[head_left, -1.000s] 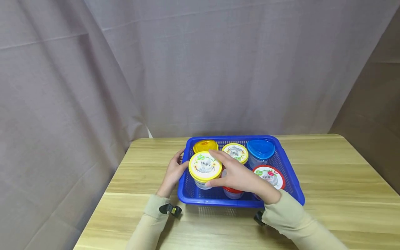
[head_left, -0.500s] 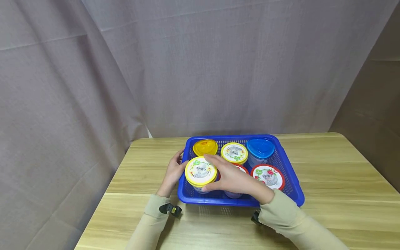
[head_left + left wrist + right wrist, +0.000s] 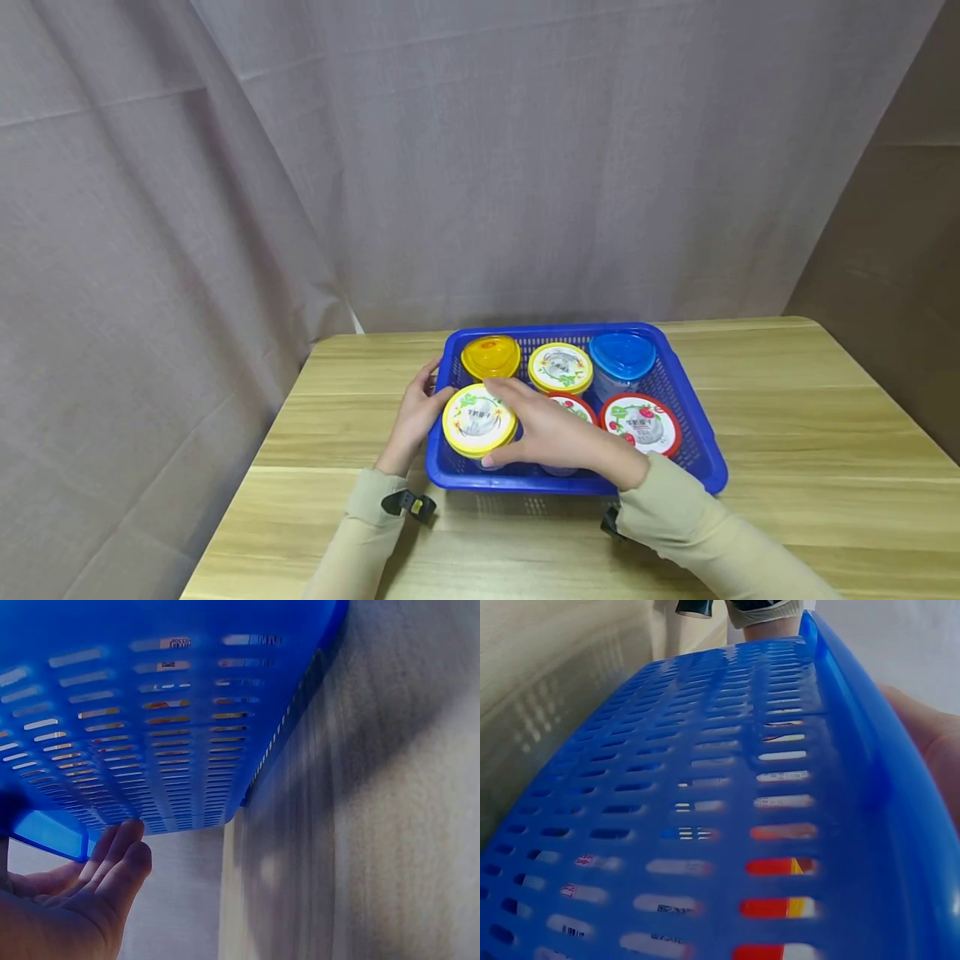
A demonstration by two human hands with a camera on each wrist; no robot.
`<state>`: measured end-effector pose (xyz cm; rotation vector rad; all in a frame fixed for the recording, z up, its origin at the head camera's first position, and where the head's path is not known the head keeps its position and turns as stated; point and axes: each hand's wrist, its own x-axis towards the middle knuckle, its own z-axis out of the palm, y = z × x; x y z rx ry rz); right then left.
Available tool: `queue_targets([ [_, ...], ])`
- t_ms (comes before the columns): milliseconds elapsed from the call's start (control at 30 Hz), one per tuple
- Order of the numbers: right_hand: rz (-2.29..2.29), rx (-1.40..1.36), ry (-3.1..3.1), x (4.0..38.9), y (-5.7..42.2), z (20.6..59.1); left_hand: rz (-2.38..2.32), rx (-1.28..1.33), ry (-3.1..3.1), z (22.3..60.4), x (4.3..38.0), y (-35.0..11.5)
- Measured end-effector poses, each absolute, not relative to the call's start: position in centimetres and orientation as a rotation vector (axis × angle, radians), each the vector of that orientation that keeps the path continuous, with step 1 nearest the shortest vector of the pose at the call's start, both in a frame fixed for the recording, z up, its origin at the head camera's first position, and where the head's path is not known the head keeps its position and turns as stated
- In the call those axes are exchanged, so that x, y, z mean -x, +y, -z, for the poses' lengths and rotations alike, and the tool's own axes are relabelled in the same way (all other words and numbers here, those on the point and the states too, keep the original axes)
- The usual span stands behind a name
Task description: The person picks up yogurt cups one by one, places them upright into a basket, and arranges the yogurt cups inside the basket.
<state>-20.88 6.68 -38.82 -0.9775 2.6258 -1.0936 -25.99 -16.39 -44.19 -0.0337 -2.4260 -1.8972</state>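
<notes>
A blue plastic basket [image 3: 517, 482] with slotted walls stands on the table, several lidded tubs upright inside it. My right hand [image 3: 558, 433] grips a yellow-lidded tub [image 3: 478, 419] by its side, thumb toward the front, in the basket's front left corner. My left hand [image 3: 407, 421] holds the basket's left rim, thumb on top; in the left wrist view its fingers [image 3: 124, 859] lie along the outer wall. Behind the gripped tub sits a container with an amber lid [image 3: 491, 357]. A red-lidded tub [image 3: 574, 405] is partly covered by my right hand.
Also in the basket are another yellow-lidded tub [image 3: 561, 367], a blue-lidded container [image 3: 622, 355] at the back right and a red-lidded tub [image 3: 641, 423] at the front right. The wooden table [image 3: 787, 417] extends on both sides, with a grey curtain [image 3: 525, 167] behind.
The yellow-lidded tub in my right hand has moved down, slightly left and toward the front, turning a little. My left hand stays on the basket rim.
</notes>
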Motion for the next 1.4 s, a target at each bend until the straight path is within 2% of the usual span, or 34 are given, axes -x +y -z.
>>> queue_targets([
  [267,1.059,0.957,2.620,20.8,6.6,38.9,1.882,0.079,-2.422,41.3,23.8,-15.6],
  [767,0.952,0.983,2.644,20.7,6.3,39.0,1.891,0.053,-2.420,44.9,26.2,-16.3],
  [1400,0.682,1.084,2.726,20.8,6.0,39.8,1.894,0.041,-2.380,45.1,26.2,-16.3],
])
